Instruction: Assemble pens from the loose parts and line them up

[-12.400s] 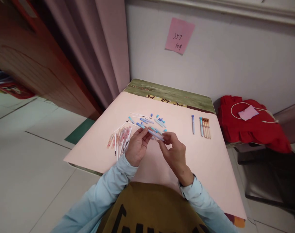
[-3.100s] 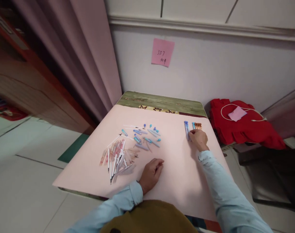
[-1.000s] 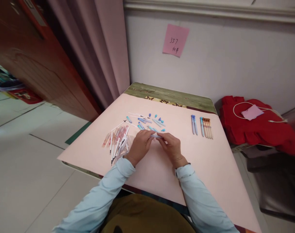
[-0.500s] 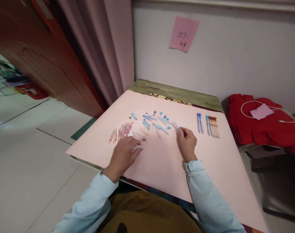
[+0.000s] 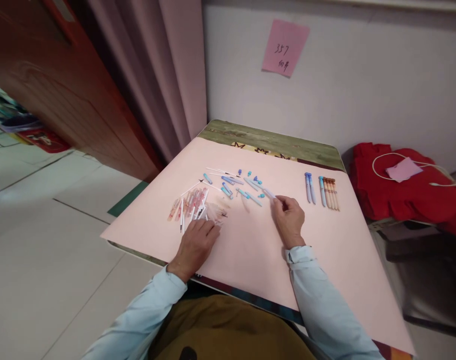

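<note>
**Head view.** The pink sheet covers the tabletop. Its near-left edge runs diagonally above the tiled floor. Its far edge stops short of a green wooden strip below the wall. Its right edge slants past a red cloth on a seat just beside the table.

The widest bare stretch of sheet lies between the two hands and back toward the person's body. A second bare stretch lies right of the right forearm.

The right hand is closed in a pinch, with thumb and forefinger holding a slim pale blue pen barrel. The barrel juts up and left from the fingertips toward the loose blue pen parts scattered just beyond it. A row of assembled pens, blue, teal and orange-brown, lies parallel to the right of that hand, apart from it.

The left hand lies palm down, fingers curled on the near edge of a heap of clear and pink refill pieces. Whether it grasps any of them cannot be told.
</note>
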Motion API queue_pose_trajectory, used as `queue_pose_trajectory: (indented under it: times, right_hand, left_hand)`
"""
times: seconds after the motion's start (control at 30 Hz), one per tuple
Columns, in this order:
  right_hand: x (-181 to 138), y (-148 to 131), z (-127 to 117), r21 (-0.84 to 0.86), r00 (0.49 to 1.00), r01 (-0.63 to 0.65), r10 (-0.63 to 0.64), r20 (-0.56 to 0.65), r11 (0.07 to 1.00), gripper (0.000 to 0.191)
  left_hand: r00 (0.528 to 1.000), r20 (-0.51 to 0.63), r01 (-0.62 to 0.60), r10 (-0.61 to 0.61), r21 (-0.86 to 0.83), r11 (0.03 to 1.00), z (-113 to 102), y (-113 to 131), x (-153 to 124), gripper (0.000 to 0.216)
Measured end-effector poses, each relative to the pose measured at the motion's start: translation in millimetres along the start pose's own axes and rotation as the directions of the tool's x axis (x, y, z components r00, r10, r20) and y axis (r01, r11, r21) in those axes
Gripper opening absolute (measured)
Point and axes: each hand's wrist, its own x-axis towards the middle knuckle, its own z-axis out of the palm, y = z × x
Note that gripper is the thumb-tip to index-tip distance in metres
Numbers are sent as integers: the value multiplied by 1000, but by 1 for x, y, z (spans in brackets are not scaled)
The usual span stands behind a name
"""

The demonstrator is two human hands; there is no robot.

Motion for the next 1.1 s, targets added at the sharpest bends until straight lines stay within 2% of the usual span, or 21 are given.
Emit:
queue_pose_trajectory:
  times: [0.13, 0.3, 0.43, 0.57, 0.63, 0.7, 0.77, 0.87, 0.97, 1.1]
  right_hand:
    - [-2, -7, -1, 46, 988, 148, -150, 42, 988, 22]
    - [-5, -14, -3, 42, 941, 302, -305, 147, 952, 19]
    - [-5, -12, -2, -6, 917, 358, -350, 193, 934, 22]
    - [-4, -5, 1, -34, 882, 412, -389, 266, 911, 22]
    - [-4, -3, 2, -40, 862, 443, -413, 295, 896, 23]
    - [-5, -3, 3, -53, 856, 456, -421, 301, 888, 26]
    - [-5, -4, 3, -61, 861, 454, -420, 287, 889, 29]
    - [-5, -7, 1, -59, 878, 432, -405, 254, 900, 27]
    - [-6, -9, -3, -59, 900, 402, -383, 208, 914, 23]
    - [-4, -15, -7, 5, 932, 348, -347, 106, 937, 20]
  left_hand:
    - [999, -28, 19, -20, -54, 998, 0, 0, -4, 9]
    - [997, -45, 62, -68, -124, 990, -5, 3, -7, 10]
    - [990, -37, 128, -138, -199, 972, -11, 0, -1, 10]
    - [967, -99, 206, -237, -247, 947, -20, -5, 15, 8]
    - [951, -125, 235, -283, -304, 923, -23, 1, 25, 6]
    - [954, -102, 215, -280, -416, 884, -24, 16, 34, 7]
    - [981, -9, 153, -193, -577, 802, -19, 37, 44, 9]
    - [986, 139, 164, -92, -715, 679, 0, 66, 59, 12]
    - [969, 186, 246, -161, -780, 575, 22, 78, 70, 19]
    - [966, 164, 245, -197, -821, 515, 37, 77, 74, 32]
